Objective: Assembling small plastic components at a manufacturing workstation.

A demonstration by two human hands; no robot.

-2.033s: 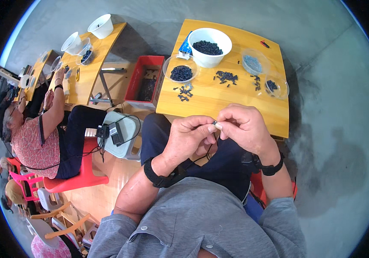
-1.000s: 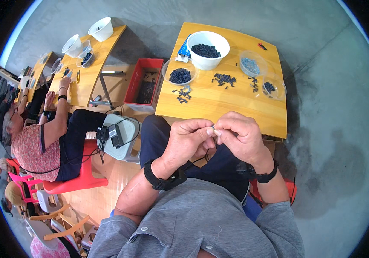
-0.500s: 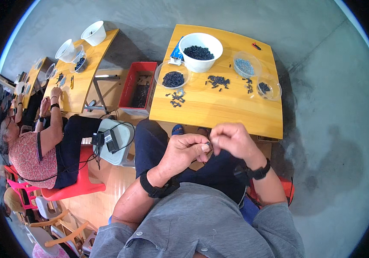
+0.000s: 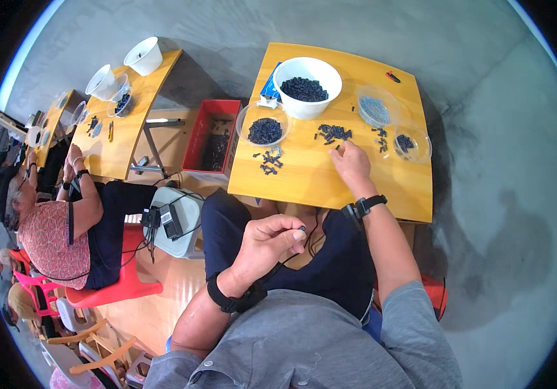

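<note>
My left hand (image 4: 268,249) is raised above my lap, its thumb and index finger pinched round a small dark part (image 4: 302,228), most of which the fingers cover. Over the near side of the wooden table (image 4: 304,174), my right hand (image 4: 353,167) is stretched out with its fingertips drawn together. A small black piece shows at those fingertips, just below a loose pile of black cylindrical parts (image 4: 334,132). Left of that pile, a clear bowl (image 4: 265,131) holds many black pieces. Several black and silvery parts (image 4: 269,160) lie in front of the bowl.
A white tub (image 4: 307,109) of black parts stands at the back beside a blue box (image 4: 269,87). Rightward are clear bowls of silvery pieces (image 4: 375,110) and black pieces (image 4: 406,142). Left are a red box (image 4: 212,137), a stool (image 4: 184,220) with cables, and a seated person (image 4: 58,240).
My right hand has left my left hand and reached forward to the black pile on the table. My left hand has stayed above my lap, still pinching the small dark part.
</note>
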